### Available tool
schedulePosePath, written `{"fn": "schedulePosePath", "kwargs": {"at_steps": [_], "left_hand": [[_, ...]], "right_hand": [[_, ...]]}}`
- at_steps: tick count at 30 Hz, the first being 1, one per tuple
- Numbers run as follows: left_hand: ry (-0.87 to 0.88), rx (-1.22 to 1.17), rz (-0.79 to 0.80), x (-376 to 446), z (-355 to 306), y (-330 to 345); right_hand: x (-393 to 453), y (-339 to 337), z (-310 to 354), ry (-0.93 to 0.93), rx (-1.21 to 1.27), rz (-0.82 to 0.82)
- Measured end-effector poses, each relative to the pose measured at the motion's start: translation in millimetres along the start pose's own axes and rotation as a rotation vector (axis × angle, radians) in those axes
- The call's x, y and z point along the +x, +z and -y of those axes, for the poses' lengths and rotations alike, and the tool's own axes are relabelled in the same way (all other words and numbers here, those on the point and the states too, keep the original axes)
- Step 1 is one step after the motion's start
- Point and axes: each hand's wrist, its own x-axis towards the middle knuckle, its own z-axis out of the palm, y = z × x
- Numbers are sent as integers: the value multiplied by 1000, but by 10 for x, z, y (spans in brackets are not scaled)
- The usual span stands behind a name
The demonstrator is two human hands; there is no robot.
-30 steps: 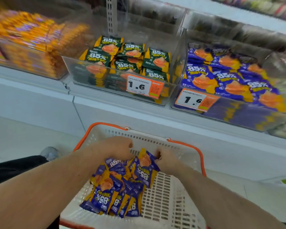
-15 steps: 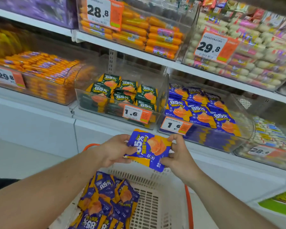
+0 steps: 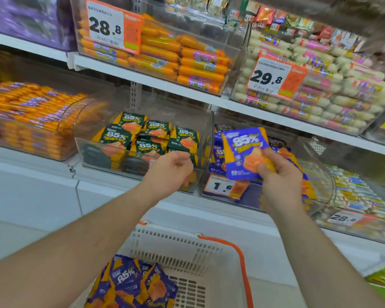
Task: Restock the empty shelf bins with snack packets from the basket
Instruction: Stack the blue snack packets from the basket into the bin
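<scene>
Right hand [image 3: 278, 174] pinches one flat purple-and-orange foil snack packet [image 3: 245, 152] by its lower edge, upright just in front of the clear plastic bin of matching purple packets [image 3: 320, 174]; left hand [image 3: 171, 170] is loosely curled, holds nothing, near the clear bin of green packets [image 3: 142, 143] to its left. More purple packets sit in the white plastic basket with orange handle [image 3: 187, 245] below. Risk: slick foil with an edge-only grip could slip, or catch the bin's front wall and fall to the floor.
</scene>
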Motion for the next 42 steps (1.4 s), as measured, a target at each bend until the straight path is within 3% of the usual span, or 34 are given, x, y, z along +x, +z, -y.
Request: {"fn": "schedulePosePath", "kwargs": {"at_steps": [3,8,12,19,24,25,28,30,33,38,42], "left_hand": [[26,81,35,14,169,147],[163,200,-4,46,305,285],[223,197,-60,13,325,317],[341,271,-55,-66,514,350],[127,417,61,-133,587,279],[89,454,91,-153,601,257],[57,528,175,-199,636,181],[34,624,283,-191,653,85],[-85,880,537,-206,742,-115],[-263,1214,906,-255,1030,-221],[-236,1157,927,-174,1191,-134]], "right_hand": [[315,152,-81,-33,-186,-101],[506,489,-331,37,-534,99],[460,506,-389,-71,-896,93],[399,457,-398,-99,-944,93],[354,425,-431,-130,-965,50],[323,421,-441,-198,-941,-28],[146,500,-489,-723,-680,-242],[-82,660,-595,-939,-482,-102],[-469,950,-996,-741,-361,229],[-733,1188,-2108,-47,-873,882],[-1029,1158,-3038,378,-991,1031]]}}
